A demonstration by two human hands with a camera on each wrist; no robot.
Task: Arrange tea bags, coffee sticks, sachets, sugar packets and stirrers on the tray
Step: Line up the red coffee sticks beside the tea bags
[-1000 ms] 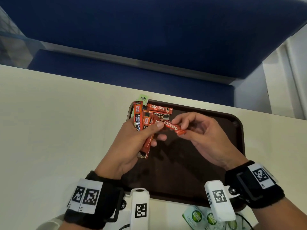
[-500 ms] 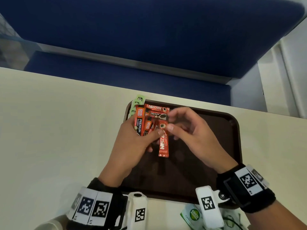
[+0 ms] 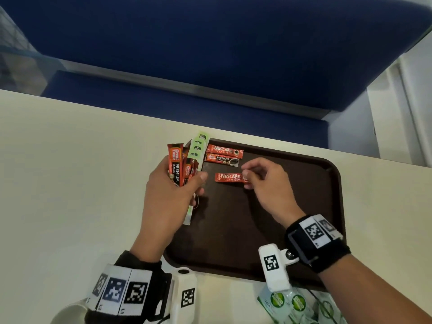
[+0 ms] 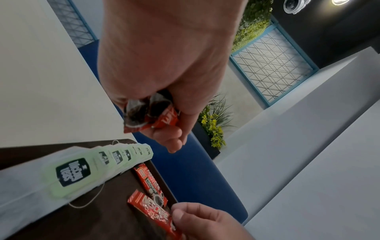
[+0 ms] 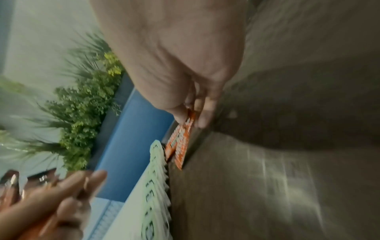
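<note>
A dark brown tray point(image 3: 304, 230) lies on the cream table. Along its left edge runs a row of several green-tagged tea bags point(image 3: 197, 148) point(image 4: 74, 172) point(image 5: 156, 178). Two red coffee sticks point(image 3: 224, 154) lie side by side at the tray's far left. My left hand point(image 3: 173, 190) grips a bunch of red coffee sticks point(image 3: 177, 167) point(image 4: 148, 115) upright above the tray's left rim. My right hand point(image 3: 264, 181) pinches the right end of one red Nescafe stick point(image 3: 230, 177) point(image 4: 156, 211) point(image 5: 183, 142), held flat just below the two laid sticks.
Green-and-white sachets point(image 3: 292, 305) lie on the table in front of the tray's near edge, under my right wrist. A blue bench point(image 3: 210, 66) runs behind the table's far edge. The tray's bare brown floor point(image 3: 292, 199) spreads right of the sticks.
My right hand drew one Nescafe stick out of the left hand's bunch, turned it level and brought it down under the two laid sticks. The left hand drifted left with the bunch.
</note>
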